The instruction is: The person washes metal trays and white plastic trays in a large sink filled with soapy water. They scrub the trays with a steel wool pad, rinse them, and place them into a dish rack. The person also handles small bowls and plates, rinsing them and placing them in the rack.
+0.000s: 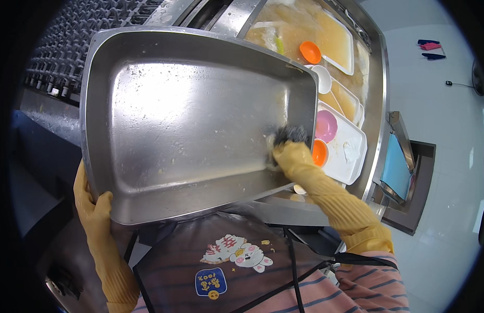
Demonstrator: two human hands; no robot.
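A large rectangular stainless steel pan (pixel 195 117) is tilted in front of me, with its inside facing up and wet drops on its bottom. My left hand (pixel 94 199), in a yellow rubber glove, grips the pan's rim at the lower left corner, thumb over the edge. Inside the pan, at its lower right corner, my right hand (pixel 294 156), gloved the same way, holds a dark scouring pad (pixel 290 135) against the metal. The pad looks slightly blurred, and my right palm is hidden.
Behind and right of the pan lies a sink (pixel 383 78) of cloudy water with white trays (pixel 357 150), an orange bowl (pixel 310 52), a pink bowl (pixel 326 126) and a white bowl (pixel 323 79). A dishwasher conveyor (pixel 70 51) with pegs stands at upper left. A blue-lidded bin (pixel 396 166) is at right.
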